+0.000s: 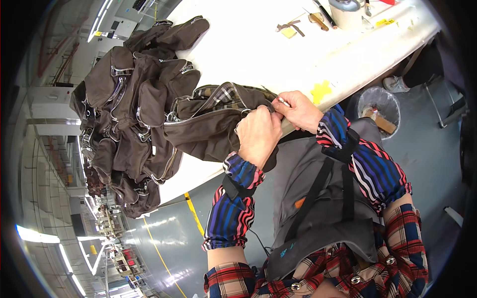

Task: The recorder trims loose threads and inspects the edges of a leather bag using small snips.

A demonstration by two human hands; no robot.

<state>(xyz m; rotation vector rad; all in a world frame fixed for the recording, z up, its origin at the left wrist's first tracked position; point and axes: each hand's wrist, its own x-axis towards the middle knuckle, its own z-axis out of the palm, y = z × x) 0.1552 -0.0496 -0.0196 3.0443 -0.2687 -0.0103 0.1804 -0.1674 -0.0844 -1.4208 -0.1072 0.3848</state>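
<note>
A dark brown zippered bag (208,131) lies at the table's near edge, its zip open on a plaid lining (223,97). My left hand (258,134) is closed on the bag's right end, fingers pinching the fabric by the zip. Right beside it, my right hand (300,111) is closed round a small pointed metal tool (282,101). Its dark tip points up and left over the bag, and my fingers cover most of it, so its exact kind is unclear. The fingertips of both hands nearly meet at the bag's end.
A large pile of similar brown bags (134,99) covers the table's left end. At the back of the white table (238,44) stand a tin (345,12) and several small tools. A lined waste bin (378,111) is on the floor at right, near another person's shoe (396,84).
</note>
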